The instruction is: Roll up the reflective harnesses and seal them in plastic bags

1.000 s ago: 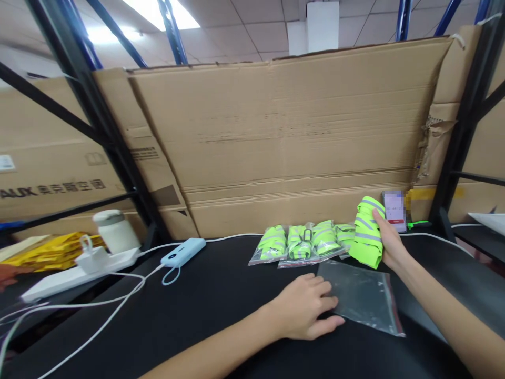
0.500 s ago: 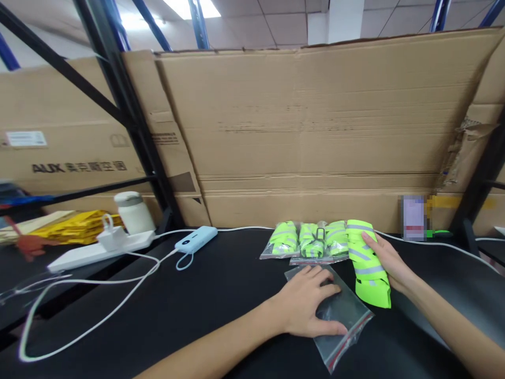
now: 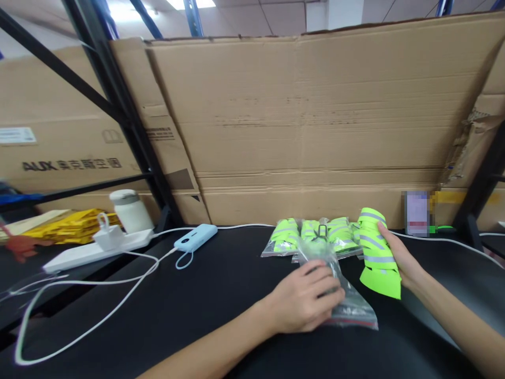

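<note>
My right hand (image 3: 400, 258) is wrapped round a folded neon-yellow reflective strap bundle (image 3: 379, 252) with silver stripes, held tilted above the black table. A clear zip bag (image 3: 355, 305) with a red seal line is gripped by my left hand (image 3: 307, 297), its fingers curled over the plastic. The bag looks flat, and its far end rises in front of the packed bundles. Behind stand several bagged neon-yellow bundles (image 3: 284, 235) in a row; a dark buckle (image 3: 321, 231) shows on one of them.
A light blue power bank (image 3: 195, 238) with a white cable lies left of centre. Farther left are a white power strip (image 3: 98, 251), a pale bottle (image 3: 132, 211) and yellow packets (image 3: 73, 227). Cardboard (image 3: 300, 116) walls the back; a partly blurred upright box (image 3: 417, 213) stands at right.
My left hand has gone from lying spread on the zip bag to gripping it, and the bag has bunched up and turned. My right hand has moved slightly right with the strap bundle.
</note>
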{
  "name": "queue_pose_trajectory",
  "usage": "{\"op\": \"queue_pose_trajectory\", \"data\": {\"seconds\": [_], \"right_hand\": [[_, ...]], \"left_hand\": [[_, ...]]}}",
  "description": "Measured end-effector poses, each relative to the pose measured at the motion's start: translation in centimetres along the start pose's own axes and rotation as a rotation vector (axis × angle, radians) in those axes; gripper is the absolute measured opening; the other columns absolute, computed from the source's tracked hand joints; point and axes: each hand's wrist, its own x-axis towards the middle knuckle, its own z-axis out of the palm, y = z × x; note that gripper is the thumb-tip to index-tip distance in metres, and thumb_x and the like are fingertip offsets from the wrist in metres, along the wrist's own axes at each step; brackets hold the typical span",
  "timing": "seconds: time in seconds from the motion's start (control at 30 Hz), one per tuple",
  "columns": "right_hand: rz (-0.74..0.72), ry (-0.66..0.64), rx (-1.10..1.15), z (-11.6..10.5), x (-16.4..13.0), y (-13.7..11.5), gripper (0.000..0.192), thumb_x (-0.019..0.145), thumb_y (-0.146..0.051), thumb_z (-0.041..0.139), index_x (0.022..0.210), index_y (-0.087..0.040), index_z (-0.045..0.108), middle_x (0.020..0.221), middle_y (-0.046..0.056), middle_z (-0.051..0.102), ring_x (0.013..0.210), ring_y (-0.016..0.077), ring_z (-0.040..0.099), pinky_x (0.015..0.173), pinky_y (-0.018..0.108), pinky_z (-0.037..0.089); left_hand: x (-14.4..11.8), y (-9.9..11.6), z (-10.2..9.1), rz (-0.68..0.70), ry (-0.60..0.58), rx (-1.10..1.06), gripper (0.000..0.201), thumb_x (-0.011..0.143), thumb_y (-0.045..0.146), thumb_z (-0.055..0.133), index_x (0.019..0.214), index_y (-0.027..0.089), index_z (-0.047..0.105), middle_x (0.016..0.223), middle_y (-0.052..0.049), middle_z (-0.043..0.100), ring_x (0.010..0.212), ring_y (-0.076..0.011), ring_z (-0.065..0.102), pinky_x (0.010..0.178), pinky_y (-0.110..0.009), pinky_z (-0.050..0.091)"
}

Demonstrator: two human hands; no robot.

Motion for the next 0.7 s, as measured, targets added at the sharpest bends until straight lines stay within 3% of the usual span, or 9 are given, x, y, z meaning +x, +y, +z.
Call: {"op": "queue_pose_trajectory", "data": {"seconds": [0.1, 0.23, 0.33, 0.4, 0.5, 0.6, 0.7], "right_hand": [[0.003, -0.023, -0.016, -0.2, 0.0, -0.1, 0.031, 0.093, -0.042, 0.068, 0.106, -0.015, 0.071, 0.074, 0.008, 0.079, 0.051, 0.0202, 0.071, 0.049, 0.028, 0.06], [-0.031, -0.141, -0.111, 0.5, -0.8, 0.7, 0.03, 0.089, -0.041, 0.073, 0.107, -0.017, 0.07, 0.08, 0.008, 0.08, 0.058, 0.0207, 0.074, 0.051, 0.027, 0.06], [-0.057, -0.249, -0.174, 1.5, -1.7, 1.5, 0.036, 0.084, -0.043, 0.078, 0.111, -0.02, 0.069, 0.088, 0.006, 0.08, 0.065, 0.0202, 0.076, 0.057, 0.027, 0.062], [-0.063, -0.291, -0.198, 2.0, -2.2, 1.8, 0.041, 0.082, -0.044, 0.08, 0.114, -0.021, 0.068, 0.094, 0.006, 0.08, 0.071, 0.0206, 0.077, 0.063, 0.027, 0.063], [-0.061, -0.308, -0.218, 2.3, -2.6, 2.0, 0.041, 0.082, -0.044, 0.081, 0.113, -0.022, 0.068, 0.096, 0.005, 0.08, 0.076, 0.0196, 0.076, 0.066, 0.026, 0.063], [-0.056, -0.324, -0.209, 2.2, -2.6, 2.0, 0.039, 0.083, -0.045, 0.08, 0.113, -0.023, 0.068, 0.095, 0.003, 0.079, 0.077, 0.0179, 0.076, 0.068, 0.025, 0.062], [-0.05, -0.325, -0.208, 2.1, -2.5, 1.9, 0.04, 0.083, -0.046, 0.08, 0.113, -0.024, 0.067, 0.093, 0.003, 0.079, 0.075, 0.0173, 0.075, 0.067, 0.024, 0.062]], "left_hand": [[-1.0, -2.2, 0.0, -0.08, 0.069, 0.096, 0.032, 0.093, 0.016, 0.056, 0.125, 0.017, 0.061, 0.126, -0.011, 0.068, 0.122, -0.0282, 0.059, 0.114, -0.05, 0.04], [-1.8, -4.3, 0.7, -0.275, 0.01, 0.214, 0.048, 0.095, 0.011, 0.052, 0.142, 0.017, 0.049, 0.148, -0.017, 0.051, 0.142, -0.0349, 0.042, 0.115, -0.058, 0.035], [-1.7, -4.4, 0.9, -0.337, 0.011, 0.158, 0.038, 0.097, 0.016, 0.051, 0.135, 0.016, 0.053, 0.134, -0.016, 0.06, 0.127, -0.0328, 0.054, 0.106, -0.052, 0.045], [-1.4, -3.9, 0.7, -0.354, -0.012, 0.039, 0.028, 0.098, 0.031, 0.055, 0.122, 0.017, 0.058, 0.116, -0.012, 0.066, 0.109, -0.0283, 0.061, 0.096, -0.045, 0.05], [-1.2, -3.3, 0.1, -0.353, -0.087, -0.111, 0.045, 0.091, 0.054, 0.063, 0.118, 0.018, 0.057, 0.109, -0.01, 0.067, 0.102, -0.0274, 0.063, 0.091, -0.042, 0.051], [-1.6, -3.3, 0.3, -0.382, -0.101, -0.131, 0.033, 0.093, 0.042, 0.06, 0.114, 0.018, 0.056, 0.106, -0.009, 0.068, 0.101, -0.0265, 0.064, 0.09, -0.04, 0.052], [-2.1, -3.8, 1.1, -0.432, -0.07, -0.095, 0.012, 0.097, 0.023, 0.049, 0.106, 0.019, 0.056, 0.095, -0.007, 0.068, 0.088, -0.0223, 0.066, 0.076, -0.034, 0.054]]}}
